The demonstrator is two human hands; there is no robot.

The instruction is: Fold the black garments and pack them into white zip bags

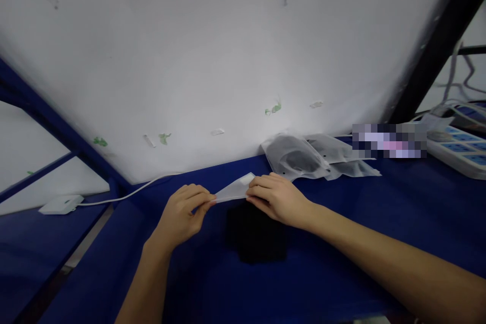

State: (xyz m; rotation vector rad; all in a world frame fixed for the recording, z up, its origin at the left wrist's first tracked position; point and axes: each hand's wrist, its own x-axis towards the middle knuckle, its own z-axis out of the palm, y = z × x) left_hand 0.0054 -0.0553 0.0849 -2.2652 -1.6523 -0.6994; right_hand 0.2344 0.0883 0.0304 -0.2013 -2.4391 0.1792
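A frosted translucent plastic bag [232,190] is stretched between my two hands above the blue table. My left hand [186,212] pinches its left corner between thumb and fingers. On the other side, my right hand [279,197] grips the bag's right end, its fingers closed over the edge. Below the bag lies a black folded item [258,235], probably cloth, flat on the table; its kind is too dark to make out. My right hand hides part of its upper edge.
Several frosted zip bags [299,157] with dark contents lie by the white wall [228,61]. To their right are a blurred-out object [389,140] and a white power strip [461,149]. A white adapter box [63,204] with a cable sits at left. The table [341,283] is blue.
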